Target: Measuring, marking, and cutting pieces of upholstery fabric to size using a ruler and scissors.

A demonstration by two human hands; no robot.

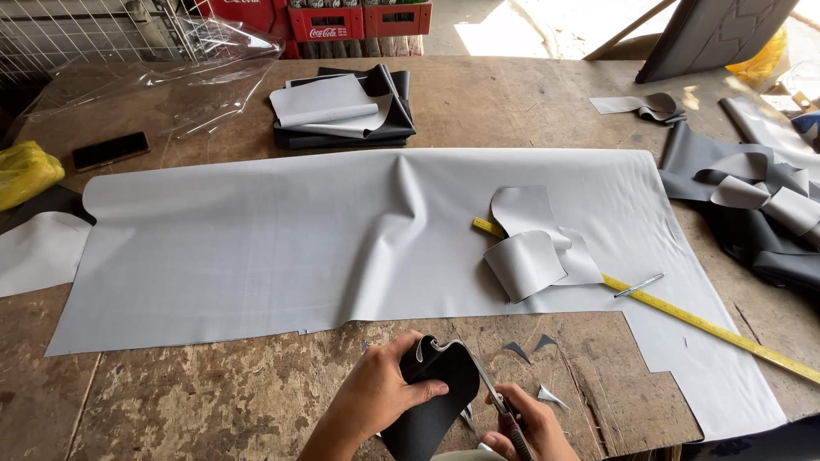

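My left hand (380, 391) grips a curved black leather-like piece (436, 401) at the near edge of the wooden table (213, 401). My right hand (523, 427) holds scissors (494, 394), whose blades touch the right edge of the black piece. Small dark offcuts (517, 348) lie on the wood just beyond. Behind them spreads a large grey sheet of material (273, 239) with curled grey cut pieces (528, 256) on it.
A yellow ruler (709, 326) and a silver pen (639, 285) lie on the sheet at right. Folded black and grey material (346, 111) sits at the back, clear plastic (162, 77), a phone (109, 149) and a yellow bag (26, 171) at left, dark scraps (760, 205) at right.
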